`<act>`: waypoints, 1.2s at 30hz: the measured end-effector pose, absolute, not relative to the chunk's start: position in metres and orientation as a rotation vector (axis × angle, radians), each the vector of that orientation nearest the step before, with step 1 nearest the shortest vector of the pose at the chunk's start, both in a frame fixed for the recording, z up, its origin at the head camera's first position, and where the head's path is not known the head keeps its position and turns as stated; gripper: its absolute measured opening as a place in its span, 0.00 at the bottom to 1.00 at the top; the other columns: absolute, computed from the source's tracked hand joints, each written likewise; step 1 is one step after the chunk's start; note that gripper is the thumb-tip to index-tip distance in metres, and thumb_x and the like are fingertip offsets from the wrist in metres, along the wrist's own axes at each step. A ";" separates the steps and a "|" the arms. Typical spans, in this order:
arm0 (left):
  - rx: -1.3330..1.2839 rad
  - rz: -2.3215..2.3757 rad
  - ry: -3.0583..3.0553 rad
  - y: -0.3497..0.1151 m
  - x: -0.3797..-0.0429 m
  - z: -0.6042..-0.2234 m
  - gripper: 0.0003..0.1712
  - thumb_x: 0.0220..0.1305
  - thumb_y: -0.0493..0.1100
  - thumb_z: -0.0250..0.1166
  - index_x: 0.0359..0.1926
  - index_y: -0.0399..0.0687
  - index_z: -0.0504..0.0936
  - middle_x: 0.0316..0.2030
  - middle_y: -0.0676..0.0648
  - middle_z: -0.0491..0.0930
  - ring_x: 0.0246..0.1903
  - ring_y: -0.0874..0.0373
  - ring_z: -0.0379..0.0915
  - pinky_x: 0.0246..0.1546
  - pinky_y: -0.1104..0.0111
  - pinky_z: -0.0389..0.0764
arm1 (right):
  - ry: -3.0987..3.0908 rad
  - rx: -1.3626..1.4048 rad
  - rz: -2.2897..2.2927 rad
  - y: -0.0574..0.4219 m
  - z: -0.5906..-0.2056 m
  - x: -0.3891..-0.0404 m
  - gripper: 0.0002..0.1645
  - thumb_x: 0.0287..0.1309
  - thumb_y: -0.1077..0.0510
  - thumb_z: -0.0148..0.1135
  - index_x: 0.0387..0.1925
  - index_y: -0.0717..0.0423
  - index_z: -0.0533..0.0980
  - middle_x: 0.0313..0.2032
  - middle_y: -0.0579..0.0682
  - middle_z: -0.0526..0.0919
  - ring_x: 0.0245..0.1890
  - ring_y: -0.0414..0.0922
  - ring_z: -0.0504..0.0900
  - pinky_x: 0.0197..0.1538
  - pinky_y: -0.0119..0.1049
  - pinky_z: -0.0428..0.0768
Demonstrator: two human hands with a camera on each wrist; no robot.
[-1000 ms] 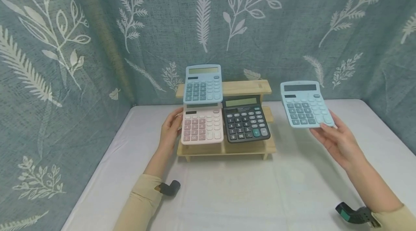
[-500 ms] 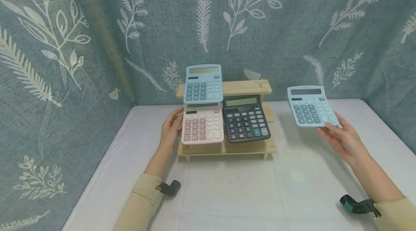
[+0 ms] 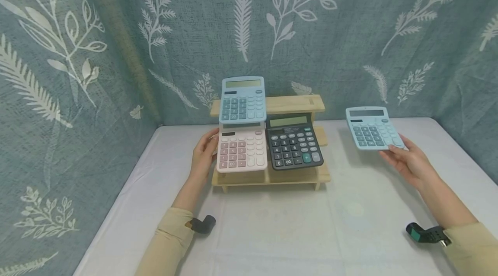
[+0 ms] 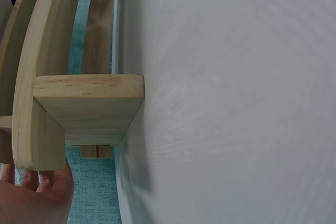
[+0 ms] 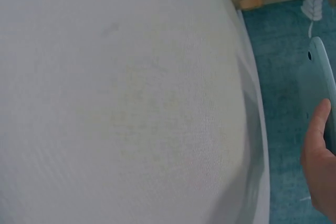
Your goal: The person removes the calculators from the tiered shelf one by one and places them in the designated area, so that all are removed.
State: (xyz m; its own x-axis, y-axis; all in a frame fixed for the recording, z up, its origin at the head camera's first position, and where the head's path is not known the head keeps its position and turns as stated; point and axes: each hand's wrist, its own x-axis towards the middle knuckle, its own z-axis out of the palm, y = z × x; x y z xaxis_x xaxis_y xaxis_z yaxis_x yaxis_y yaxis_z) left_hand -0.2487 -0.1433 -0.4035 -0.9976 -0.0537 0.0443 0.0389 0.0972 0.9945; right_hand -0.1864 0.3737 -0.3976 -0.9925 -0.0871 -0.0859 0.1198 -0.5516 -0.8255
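A light blue calculator (image 3: 374, 128) is in my right hand (image 3: 413, 167), on the right of the head view. The thumb lies on its lower right corner and the other fingers are beneath. The right wrist view shows its back and edge (image 5: 321, 72) by a finger. My left hand (image 3: 202, 155) grips the left side of a wooden tiered rack (image 3: 295, 104); in the left wrist view the fingers (image 4: 46, 181) wrap the end of its side piece. Propped on the rack are another light blue calculator (image 3: 243, 102), a pink calculator (image 3: 243, 150) below it, and a black calculator (image 3: 293, 144).
A white cloth (image 3: 280, 228) covers the table beneath the rack. Blue-green curtains (image 3: 194, 30) with white leaf prints hang behind and at both sides. A black camera (image 3: 202, 225) is strapped to each wrist.
My right hand has shifted the light blue calculator a little to the right, and its top edge has dropped so it leans flatter. The left hand and the rack have stayed put.
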 end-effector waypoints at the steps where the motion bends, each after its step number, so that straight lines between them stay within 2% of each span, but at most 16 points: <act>1: 0.016 -2.066 -2.275 -0.143 -0.249 -0.403 0.27 0.75 0.57 0.50 0.69 0.56 0.67 0.61 0.47 0.72 0.58 0.54 0.68 0.56 0.58 0.73 | 1.424 0.070 -2.658 0.375 -0.398 -0.188 0.52 0.70 0.71 0.48 0.74 0.50 0.23 0.44 0.46 0.84 0.45 0.41 0.84 0.49 0.34 0.81; 19: 0.010 -2.049 -2.285 -0.144 -0.249 -0.404 0.28 0.74 0.58 0.50 0.69 0.56 0.66 0.60 0.46 0.72 0.58 0.54 0.69 0.56 0.58 0.74 | 1.394 0.310 -2.519 0.383 -0.402 -0.206 0.52 0.71 0.69 0.47 0.73 0.46 0.22 0.38 0.45 0.84 0.41 0.41 0.84 0.55 0.35 0.78; 36: 0.013 -2.070 -2.282 -0.144 -0.249 -0.402 0.26 0.75 0.55 0.50 0.69 0.54 0.67 0.58 0.44 0.72 0.57 0.53 0.68 0.57 0.56 0.72 | 1.351 0.365 -2.469 0.388 -0.405 -0.216 0.54 0.70 0.70 0.48 0.73 0.47 0.21 0.36 0.46 0.84 0.39 0.41 0.84 0.58 0.36 0.76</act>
State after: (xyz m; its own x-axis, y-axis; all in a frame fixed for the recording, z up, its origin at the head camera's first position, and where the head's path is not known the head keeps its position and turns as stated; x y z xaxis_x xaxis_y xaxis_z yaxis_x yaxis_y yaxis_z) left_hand -0.2486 -0.1435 -0.4024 -0.9981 -0.0468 0.0392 0.0345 0.0982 0.9946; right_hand -0.2155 0.3878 -0.4053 -0.9219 -0.1402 -0.3612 0.3798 -0.5112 -0.7710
